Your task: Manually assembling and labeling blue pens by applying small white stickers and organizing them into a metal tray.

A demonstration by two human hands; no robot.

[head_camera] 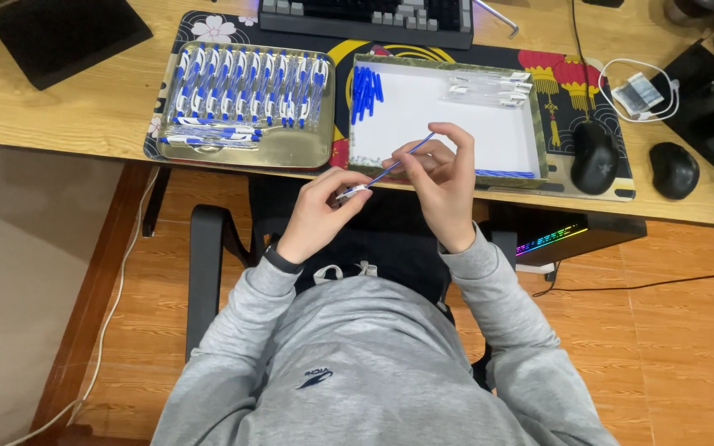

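Glossy metal tray (291, 153) — wooden desk (84, 107)

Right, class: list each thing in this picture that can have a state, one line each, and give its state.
Left hand: pinching the white tip end of the pen.
Right hand: gripping the thin blue refill.
Thin blue refill: partly pushed into the white tip piece.
White open box: lidless, loose blue refills and clear barrels inside.
Gold metal tray: filled with rows of blue-and-white pens.
Black computer mouse: lying untouched.
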